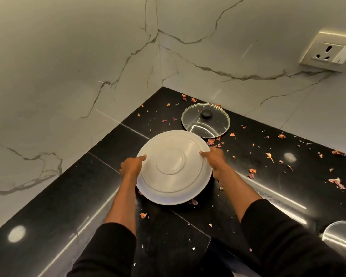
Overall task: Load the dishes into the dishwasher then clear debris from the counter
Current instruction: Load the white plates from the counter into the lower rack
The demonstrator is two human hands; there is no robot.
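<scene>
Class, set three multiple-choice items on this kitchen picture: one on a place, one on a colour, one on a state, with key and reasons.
1. Where does the glass lid lie?
A) beyond the plate, toward the wall corner
B) in a sink
C) on a shelf

2. What colour is the counter?
A) white
B) black
C) green

3. How is the plate held?
A) by no hand
B) by one hand
C) by both hands

Key: 1 A, the lid sits past the plate's far rim; 2 B, the slab is black under pinkish debris; 3 C, the left hand and the right hand grip opposite edges.
</scene>
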